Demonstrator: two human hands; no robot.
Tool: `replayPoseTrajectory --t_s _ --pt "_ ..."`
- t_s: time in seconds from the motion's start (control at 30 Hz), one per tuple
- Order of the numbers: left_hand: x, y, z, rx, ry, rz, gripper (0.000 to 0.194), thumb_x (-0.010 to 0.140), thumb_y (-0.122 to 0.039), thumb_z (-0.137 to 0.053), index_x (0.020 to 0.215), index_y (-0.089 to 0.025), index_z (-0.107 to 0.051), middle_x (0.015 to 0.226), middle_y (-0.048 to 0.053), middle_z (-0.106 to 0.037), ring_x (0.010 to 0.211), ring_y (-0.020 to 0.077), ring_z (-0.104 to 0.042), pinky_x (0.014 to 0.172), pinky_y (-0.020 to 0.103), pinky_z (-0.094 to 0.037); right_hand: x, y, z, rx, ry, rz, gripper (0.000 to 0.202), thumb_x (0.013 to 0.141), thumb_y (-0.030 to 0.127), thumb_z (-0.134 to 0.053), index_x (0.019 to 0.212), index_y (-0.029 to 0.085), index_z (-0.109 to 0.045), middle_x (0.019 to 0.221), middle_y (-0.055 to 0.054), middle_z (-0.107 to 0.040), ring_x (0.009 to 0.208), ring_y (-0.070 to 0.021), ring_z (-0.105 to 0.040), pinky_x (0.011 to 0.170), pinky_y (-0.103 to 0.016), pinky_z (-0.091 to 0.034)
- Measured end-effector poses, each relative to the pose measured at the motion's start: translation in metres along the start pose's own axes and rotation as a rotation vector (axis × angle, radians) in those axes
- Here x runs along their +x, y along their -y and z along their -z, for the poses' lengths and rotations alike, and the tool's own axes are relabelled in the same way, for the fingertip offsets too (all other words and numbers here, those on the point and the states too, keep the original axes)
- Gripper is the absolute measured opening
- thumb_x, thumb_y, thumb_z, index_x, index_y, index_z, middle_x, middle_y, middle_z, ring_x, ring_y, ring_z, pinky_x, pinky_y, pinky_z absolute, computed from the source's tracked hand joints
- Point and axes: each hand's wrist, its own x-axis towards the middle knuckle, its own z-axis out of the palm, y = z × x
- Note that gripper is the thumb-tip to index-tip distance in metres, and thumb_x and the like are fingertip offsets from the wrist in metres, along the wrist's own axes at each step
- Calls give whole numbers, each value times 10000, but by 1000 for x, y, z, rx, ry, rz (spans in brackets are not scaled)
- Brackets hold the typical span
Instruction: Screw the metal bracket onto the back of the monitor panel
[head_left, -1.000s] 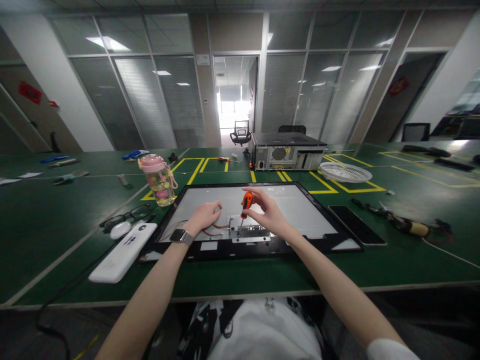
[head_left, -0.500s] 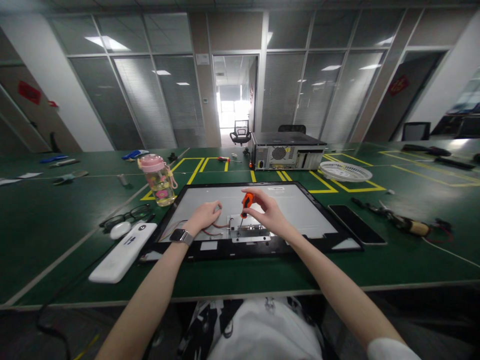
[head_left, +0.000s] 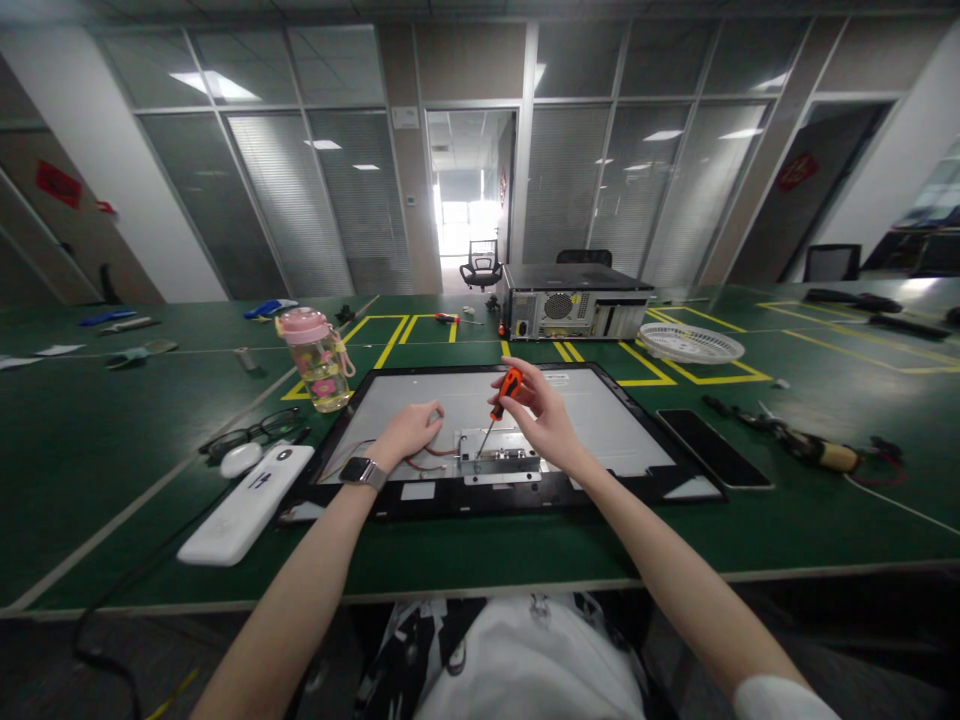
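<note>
A flat grey panel (head_left: 442, 395) with a black frame lies on the green table. My right hand (head_left: 541, 410) grips an orange and black screwdriver (head_left: 510, 388) by its handle. The screwdriver leans, its shaft pointing down at the left part of a metal bracket (head_left: 495, 463) near the panel's front edge. My left hand (head_left: 409, 432), with a watch on the wrist, rests on the left part of the panel, beside thin wires (head_left: 427, 462). Its fingers are bent together; whether they hold anything is too small to tell.
A pink-lidded bottle (head_left: 315, 360), glasses (head_left: 259, 430) and a white power bank (head_left: 247, 505) stand or lie left. A computer case (head_left: 574, 300) is behind the panel. To the right are a phone (head_left: 712, 450), a white basket (head_left: 691, 343) and a cable bundle (head_left: 817, 450).
My right hand has risen slightly, and the screwdriver handle has moved up and to the right, so it leans more. My left hand has stayed in place.
</note>
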Motion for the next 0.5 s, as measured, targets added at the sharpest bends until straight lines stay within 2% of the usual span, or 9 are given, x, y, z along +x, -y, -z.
replayPoseTrajectory --t_s 0.1,0.23,0.37,0.5 --pt "0 0 0 5 3 4 280 908 -269 -467 1119 -194 -636 952 96 -723 905 248 -673 803 318 -481 2 3 3 -45 -138 -4 457 913 269 -575 1355 295 -464 1015 -36 -630 717 -149 -664 763 -375 -582" --pt "0 1 0 7 2 7 280 910 -272 -469 1119 -194 -638 956 97 -724 908 243 -673 804 311 -481 3 3 10 -363 -305 87 392 848 276 -668 1230 275 -580 861 -9 -596 611 -143 -556 618 -321 -527" --pt "1 2 -1 9 2 4 283 908 -273 -468 1118 -190 -638 961 101 -724 907 248 -674 799 314 -483 3 -1 14 -557 -255 135 306 850 245 -634 1154 257 -604 853 -14 -567 594 -138 -488 550 -282 -461" --pt "1 1 -1 15 2 3 284 905 -262 -467 1118 -188 -640 959 100 -725 902 246 -675 801 313 -484 2 -5 11 -655 -157 134 282 844 190 -600 1123 228 -600 867 -20 -573 610 -139 -495 579 -273 -447"
